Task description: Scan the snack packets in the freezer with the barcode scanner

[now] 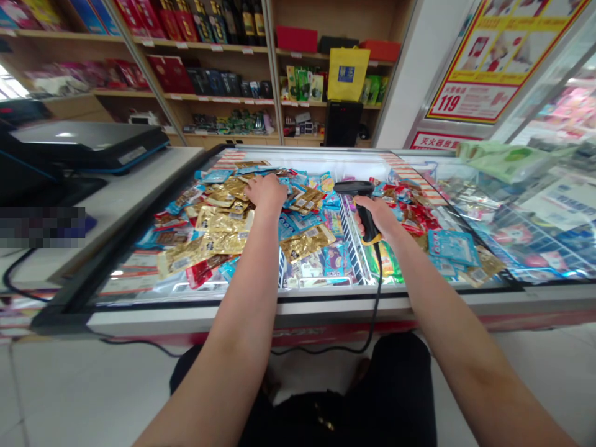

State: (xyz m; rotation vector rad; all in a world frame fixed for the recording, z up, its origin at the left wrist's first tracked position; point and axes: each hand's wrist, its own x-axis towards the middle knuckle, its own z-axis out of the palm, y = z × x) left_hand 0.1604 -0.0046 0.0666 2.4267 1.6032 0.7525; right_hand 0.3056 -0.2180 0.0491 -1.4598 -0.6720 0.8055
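My left hand [266, 189] reaches into a pile of small snack packets on the glass top of a chest freezer. Its fingers curl down around a gold foil packet [236, 187], their tips partly hidden. More gold packets [218, 220] lie beside it, mixed with blue and red ones. In my right hand [379, 217] is a black and yellow barcode scanner [367, 220], held upright by its handle with the head pointing left. Red packets [412, 208] and a blue packet [451, 246] lie to the right of this hand.
The scanner's black cable [376, 310] hangs over the freezer's front edge [326, 310]. A flat scale [93, 139] stands on the left counter [153, 177]. Green plastic packaging [507, 158] lies at the right. Stocked shelves [209, 93] line the back.
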